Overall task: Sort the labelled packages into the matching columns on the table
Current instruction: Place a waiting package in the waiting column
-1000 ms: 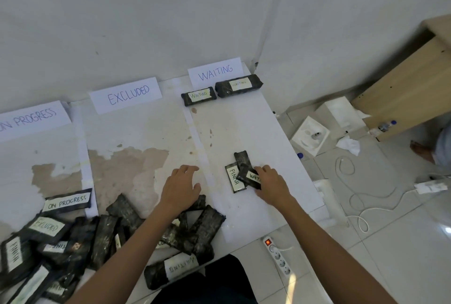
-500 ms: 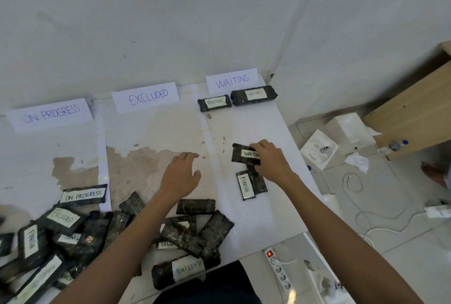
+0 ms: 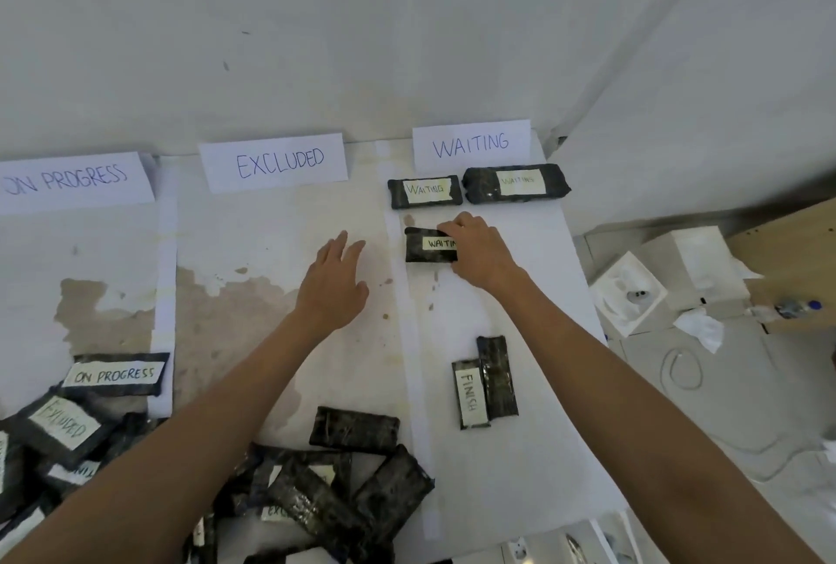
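Since 0.5 s ago the right hand [image 3: 479,255] has carried the WAITING package [image 3: 427,244] up the right column, to just below 2 packages [image 3: 425,191] under the WAITING sign [image 3: 470,145], fingers curled over its right end. Left hand [image 3: 337,287] hovers spread, empty. Film-wrapped, the package looks light, soft and slick; grip it across its short sides. Stained white counter [image 3: 520,473] fills a wall corner beside a cluttered floor [image 3: 724,427].

One head-worn wide-angle view looks forward and steeply down from over the near edge of the table [image 3: 280,337], facing the wall [image 3: 316,43] behind the WAITING sign [image 3: 470,145]. It sits close: the table fills most of the frame, and the floor [image 3: 724,450] at right seems bent by the lens.
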`<act>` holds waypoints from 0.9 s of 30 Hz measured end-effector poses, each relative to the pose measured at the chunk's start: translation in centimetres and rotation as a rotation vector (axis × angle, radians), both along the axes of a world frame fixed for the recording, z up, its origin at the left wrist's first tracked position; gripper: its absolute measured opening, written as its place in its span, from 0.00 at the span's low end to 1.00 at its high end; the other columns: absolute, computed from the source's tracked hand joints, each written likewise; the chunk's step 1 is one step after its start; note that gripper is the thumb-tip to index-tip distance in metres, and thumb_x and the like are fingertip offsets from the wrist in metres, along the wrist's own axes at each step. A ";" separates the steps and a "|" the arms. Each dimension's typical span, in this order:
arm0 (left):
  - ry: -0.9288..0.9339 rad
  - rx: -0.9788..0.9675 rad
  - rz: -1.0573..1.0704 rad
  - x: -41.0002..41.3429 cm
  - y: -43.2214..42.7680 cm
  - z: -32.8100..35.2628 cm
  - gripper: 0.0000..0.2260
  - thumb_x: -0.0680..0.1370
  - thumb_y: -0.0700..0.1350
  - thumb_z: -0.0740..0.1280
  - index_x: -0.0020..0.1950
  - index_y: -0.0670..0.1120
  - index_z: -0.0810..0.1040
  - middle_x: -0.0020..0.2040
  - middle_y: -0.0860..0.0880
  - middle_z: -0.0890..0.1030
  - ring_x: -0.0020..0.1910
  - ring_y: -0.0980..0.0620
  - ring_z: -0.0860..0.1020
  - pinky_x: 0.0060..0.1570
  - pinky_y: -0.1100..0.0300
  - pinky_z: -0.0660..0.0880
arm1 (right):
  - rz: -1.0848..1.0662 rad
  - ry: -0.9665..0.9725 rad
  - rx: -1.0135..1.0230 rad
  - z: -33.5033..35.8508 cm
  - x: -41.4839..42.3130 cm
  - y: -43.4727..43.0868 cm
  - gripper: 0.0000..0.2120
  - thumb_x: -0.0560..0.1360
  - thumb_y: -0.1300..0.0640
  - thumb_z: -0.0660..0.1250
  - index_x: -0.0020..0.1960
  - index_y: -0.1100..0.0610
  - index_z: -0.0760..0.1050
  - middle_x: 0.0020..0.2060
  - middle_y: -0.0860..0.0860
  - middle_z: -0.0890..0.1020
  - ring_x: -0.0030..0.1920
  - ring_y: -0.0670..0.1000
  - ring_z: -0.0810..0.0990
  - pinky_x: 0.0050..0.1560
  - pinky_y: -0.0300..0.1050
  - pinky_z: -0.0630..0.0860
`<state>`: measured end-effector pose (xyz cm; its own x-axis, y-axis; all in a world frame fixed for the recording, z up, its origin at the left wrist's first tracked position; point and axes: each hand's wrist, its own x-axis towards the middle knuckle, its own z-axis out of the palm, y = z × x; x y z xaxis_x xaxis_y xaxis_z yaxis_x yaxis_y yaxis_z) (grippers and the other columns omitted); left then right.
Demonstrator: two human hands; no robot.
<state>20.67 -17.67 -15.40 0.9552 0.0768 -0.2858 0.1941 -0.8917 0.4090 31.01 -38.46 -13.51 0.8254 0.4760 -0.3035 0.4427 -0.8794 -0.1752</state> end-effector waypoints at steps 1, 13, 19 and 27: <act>0.001 0.006 0.003 0.4 0.0 -0.5 0.28 0.77 0.43 0.63 0.75 0.44 0.57 0.76 0.41 0.54 0.75 0.41 0.53 0.70 0.46 0.60 | 0.013 -0.008 -0.003 -0.5 0.6 0.2 0.27 0.73 0.65 0.66 0.70 0.55 0.65 0.62 0.56 0.70 0.59 0.57 0.70 0.57 0.49 0.68; 0.003 0.096 -0.004 1.6 -0.7 -2.5 0.27 0.75 0.46 0.63 0.73 0.45 0.61 0.76 0.41 0.54 0.74 0.40 0.54 0.68 0.45 0.61 | 0.036 0.063 0.061 -1.6 2.7 0.4 0.30 0.73 0.67 0.65 0.72 0.54 0.64 0.65 0.56 0.67 0.64 0.56 0.66 0.61 0.49 0.68; 0.081 0.110 -0.065 -0.8 -1.5 -1.5 0.28 0.76 0.47 0.62 0.75 0.46 0.56 0.77 0.43 0.49 0.76 0.41 0.49 0.71 0.47 0.57 | -0.096 0.094 0.142 0.0 -1.5 -0.6 0.30 0.75 0.58 0.66 0.74 0.55 0.60 0.71 0.57 0.61 0.68 0.57 0.63 0.66 0.51 0.65; -0.025 0.017 -0.031 -3.9 -3.6 0.7 0.23 0.76 0.45 0.63 0.71 0.45 0.65 0.72 0.43 0.65 0.71 0.43 0.61 0.67 0.48 0.63 | -0.423 0.140 0.022 0.2 -10.2 -4.3 0.24 0.77 0.54 0.62 0.70 0.59 0.63 0.64 0.58 0.65 0.62 0.57 0.67 0.54 0.49 0.72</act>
